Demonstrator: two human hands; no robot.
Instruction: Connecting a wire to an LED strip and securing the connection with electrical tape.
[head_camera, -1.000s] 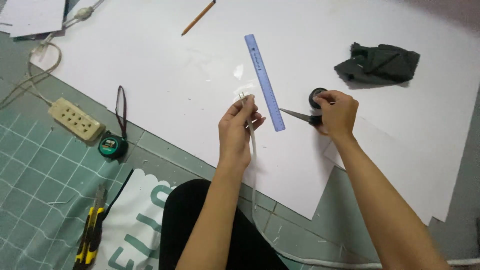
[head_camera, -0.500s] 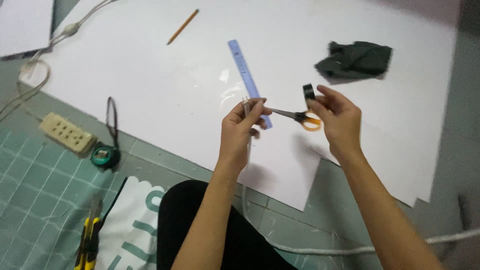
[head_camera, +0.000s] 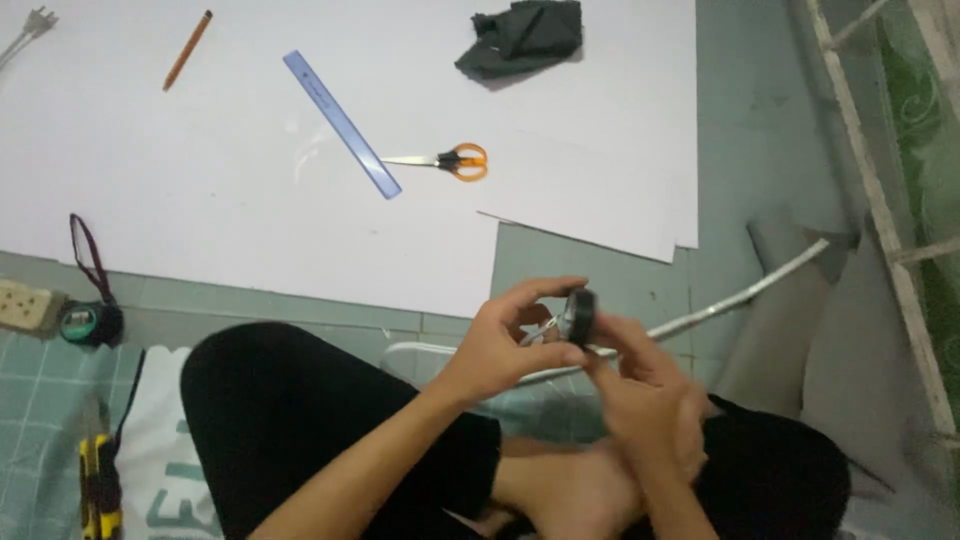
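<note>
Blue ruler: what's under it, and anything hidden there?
The blue ruler lies flat on the white paper sheet, scissors beside its lower end. Whatever lies beneath that sheet is covered.

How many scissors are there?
1. The orange-handled scissors lie on the white sheet, right of the blue ruler. Others may be hidden.

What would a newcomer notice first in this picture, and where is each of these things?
First, the two hands meeting low in the middle: the left hand and right hand pinch a small black roll between them, above the person's lap. Next, the big white sheet on the floor beyond, carrying orange-handled scissors, a blue ruler beside them and a dark crumpled cloth at the top.
</note>
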